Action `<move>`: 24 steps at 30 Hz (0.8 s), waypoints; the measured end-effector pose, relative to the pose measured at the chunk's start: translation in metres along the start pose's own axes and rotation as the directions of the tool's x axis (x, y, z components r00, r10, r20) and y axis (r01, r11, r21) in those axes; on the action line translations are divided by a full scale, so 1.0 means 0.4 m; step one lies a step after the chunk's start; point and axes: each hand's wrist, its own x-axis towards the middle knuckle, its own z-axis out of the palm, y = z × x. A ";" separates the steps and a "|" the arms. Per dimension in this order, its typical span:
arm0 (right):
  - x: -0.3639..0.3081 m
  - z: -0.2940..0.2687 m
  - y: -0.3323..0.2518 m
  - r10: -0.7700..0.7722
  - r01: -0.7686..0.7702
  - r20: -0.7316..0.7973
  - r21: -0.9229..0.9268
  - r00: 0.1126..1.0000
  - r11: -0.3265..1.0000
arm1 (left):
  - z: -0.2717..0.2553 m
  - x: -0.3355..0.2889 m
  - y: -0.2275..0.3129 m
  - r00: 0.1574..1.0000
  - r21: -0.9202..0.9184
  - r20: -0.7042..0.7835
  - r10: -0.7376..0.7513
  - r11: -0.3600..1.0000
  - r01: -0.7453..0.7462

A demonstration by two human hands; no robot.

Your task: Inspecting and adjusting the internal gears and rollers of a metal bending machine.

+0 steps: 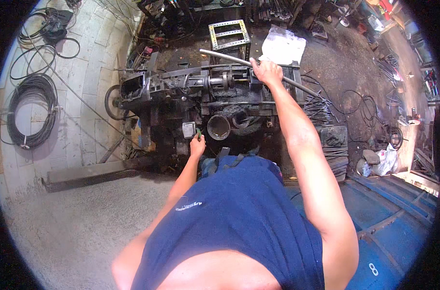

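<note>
My right hand [268, 72] is wrapped round a long grey metal rod [225, 56], which lies slantwise above the far side of a dark, greasy machine [181, 84]. The rod's left end points away from me, and its right end reaches down toward a bundle of thin rods. Close to the machine's near side, my left hand [197, 145] is closed on a small green handle [198, 134]. Beside that handle sits a pale, squarish piece [188, 129]; whether the two are joined I cannot tell. Just right of this hand is a round, open metal container [218, 127].
Beyond the machine stand a perforated metal frame stand [229, 34] and a white sheet [284, 44]. Thin rods [319, 110] lie bundled at the right. Coiled black cable [31, 111] lies at the left, a long metal beam [89, 171] nearer me. Blue metal plates [379, 241] are at lower right.
</note>
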 end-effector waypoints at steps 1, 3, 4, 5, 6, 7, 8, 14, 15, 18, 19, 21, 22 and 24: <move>-0.001 0.001 0.001 0.002 -0.002 -0.004 -0.005 1.000 1.000 | -0.001 -0.003 0.006 1.000 0.000 0.005 -0.010 1.000 0.010; -0.003 0.001 0.001 0.003 -0.003 -0.007 -0.009 1.000 1.000 | -0.003 -0.005 0.009 1.000 0.008 0.004 -0.011 1.000 0.011; -0.005 0.001 0.000 0.006 -0.006 -0.010 -0.013 1.000 1.000 | -0.003 -0.005 0.007 1.000 0.017 0.003 -0.011 1.000 0.011; -0.005 0.001 -0.001 0.010 -0.010 -0.013 -0.016 1.000 1.000 | -0.003 -0.004 0.006 1.000 0.017 0.002 -0.011 1.000 0.011; -0.005 0.000 0.000 0.008 -0.009 -0.013 -0.016 1.000 1.000 | -0.002 0.000 0.000 1.000 0.009 -0.006 -0.008 1.000 0.008; -0.005 -0.001 0.000 0.003 -0.003 -0.010 -0.006 1.000 1.000 | -0.001 0.002 -0.005 1.000 0.001 -0.015 -0.004 1.000 0.004; -0.005 -0.002 0.001 -0.003 0.003 -0.007 0.005 1.000 1.000 | -0.001 0.004 -0.012 1.000 0.001 -0.016 -0.004 1.000 0.004; -0.004 -0.002 0.004 0.003 -0.003 -0.009 0.022 1.000 1.000 | -0.008 -0.004 0.008 1.000 0.048 -0.005 -0.028 0.998 0.028; -0.004 -0.003 0.003 0.003 -0.003 -0.008 0.022 1.000 1.000 | -0.007 -0.004 0.009 1.000 0.041 -0.007 -0.029 0.999 0.030; 0.002 -0.001 0.003 0.008 -0.009 0.024 0.015 1.000 1.000 | -0.008 -0.011 0.016 1.000 0.029 -0.004 -0.028 0.999 0.028; 0.004 0.004 0.007 -0.005 0.005 0.015 0.014 1.000 1.000 | -0.009 -0.015 0.023 1.000 0.023 0.003 -0.024 0.999 0.024; 0.004 0.010 0.008 -0.020 0.020 0.007 0.013 1.000 1.000 | -0.011 -0.017 0.030 1.000 0.025 0.005 -0.026 0.999 0.026; 0.003 0.012 0.005 -0.030 0.030 -0.029 0.016 0.999 0.999 | -0.012 -0.016 0.029 1.000 0.027 0.005 -0.028 0.999 0.028; 0.001 0.014 0.004 -0.039 0.040 -0.065 0.017 0.997 0.999 | -0.010 -0.015 0.028 1.000 0.025 -0.001 -0.026 0.999 0.026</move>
